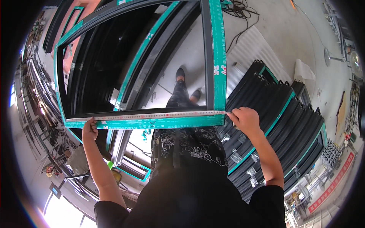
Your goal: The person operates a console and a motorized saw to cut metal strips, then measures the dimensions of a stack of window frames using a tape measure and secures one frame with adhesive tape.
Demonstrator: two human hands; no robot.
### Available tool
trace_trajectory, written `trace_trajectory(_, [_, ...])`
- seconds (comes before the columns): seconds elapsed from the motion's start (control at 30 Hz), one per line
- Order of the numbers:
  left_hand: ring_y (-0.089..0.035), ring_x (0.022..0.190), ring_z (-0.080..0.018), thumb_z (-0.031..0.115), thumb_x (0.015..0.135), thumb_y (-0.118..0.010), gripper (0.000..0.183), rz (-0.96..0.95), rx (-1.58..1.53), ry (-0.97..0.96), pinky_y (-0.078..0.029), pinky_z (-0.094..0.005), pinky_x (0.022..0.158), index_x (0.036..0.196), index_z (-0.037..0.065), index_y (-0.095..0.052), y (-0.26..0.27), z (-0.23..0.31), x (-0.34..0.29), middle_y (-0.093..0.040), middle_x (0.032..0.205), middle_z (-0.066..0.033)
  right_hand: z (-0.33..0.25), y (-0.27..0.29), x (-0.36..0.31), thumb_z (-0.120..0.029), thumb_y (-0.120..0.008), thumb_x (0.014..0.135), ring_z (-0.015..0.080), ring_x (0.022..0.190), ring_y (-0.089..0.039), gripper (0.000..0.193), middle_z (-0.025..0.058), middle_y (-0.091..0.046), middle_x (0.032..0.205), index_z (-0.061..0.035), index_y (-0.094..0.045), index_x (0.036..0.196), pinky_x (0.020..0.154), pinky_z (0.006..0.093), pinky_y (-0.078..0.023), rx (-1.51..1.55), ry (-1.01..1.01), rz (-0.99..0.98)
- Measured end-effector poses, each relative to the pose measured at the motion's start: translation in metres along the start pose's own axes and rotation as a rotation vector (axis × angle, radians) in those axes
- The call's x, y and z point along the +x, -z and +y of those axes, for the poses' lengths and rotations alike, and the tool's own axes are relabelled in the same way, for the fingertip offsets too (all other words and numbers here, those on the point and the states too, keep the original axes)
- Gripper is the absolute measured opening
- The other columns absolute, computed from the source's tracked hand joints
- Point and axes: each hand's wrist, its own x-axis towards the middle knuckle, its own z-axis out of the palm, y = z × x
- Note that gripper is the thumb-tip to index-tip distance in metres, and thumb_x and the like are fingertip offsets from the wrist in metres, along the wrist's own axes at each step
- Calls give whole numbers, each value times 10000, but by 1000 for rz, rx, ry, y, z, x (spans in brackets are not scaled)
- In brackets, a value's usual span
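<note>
A dark window frame (219, 45), its faces covered in green printed film, stands in front of me. Along its near rail lies a pale tape measure (152, 116), pulled out straight from one side to the other. My left hand (90, 130) is closed at the rail's left part, fingers pinching the tape's lower edge. At the right corner my right hand (245, 119) pinches the tape's end between thumb and fingers. The tape's case is not visible. Through the frame's opening my shoes (180, 74) and the floor show.
Stacked dark frame profiles (273, 114) with green film stand to my right. More long profiles (152, 57) lean beyond the frame. A black cable (243, 15) lies coiled on the floor at the far right. Racks of metal bars (34, 110) line the left side.
</note>
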Motion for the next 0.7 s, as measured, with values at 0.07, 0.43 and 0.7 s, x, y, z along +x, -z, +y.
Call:
trace_trajectory(0.07, [-349,434,-29,304,895,-734,297,-1,17,-2,-273,-177,396,690,139,-595,0,2,-1,-419,532,117,-1,-2,0,-368,-711,854,263,546,-548,387,52,-485,569,-117,-546,610,478,401,-419,-11,-7,10])
trace_trajectory(0.43, [-403,439,-23,318,891,-742,298,42,1,4,-300,-177,394,696,129,-619,2,3,1,-469,523,117,1,-4,-2,-332,-726,849,246,546,-553,348,42,-476,571,-119,-556,632,482,378,-429,-63,62,52])
trace_trajectory(0.7, [-412,438,-23,309,897,-732,297,4,18,-29,-323,-167,397,697,123,-618,2,4,1,-468,523,117,2,-7,-6,-326,-722,839,247,562,-551,312,47,-485,596,-117,-577,659,502,379,-430,-74,74,86])
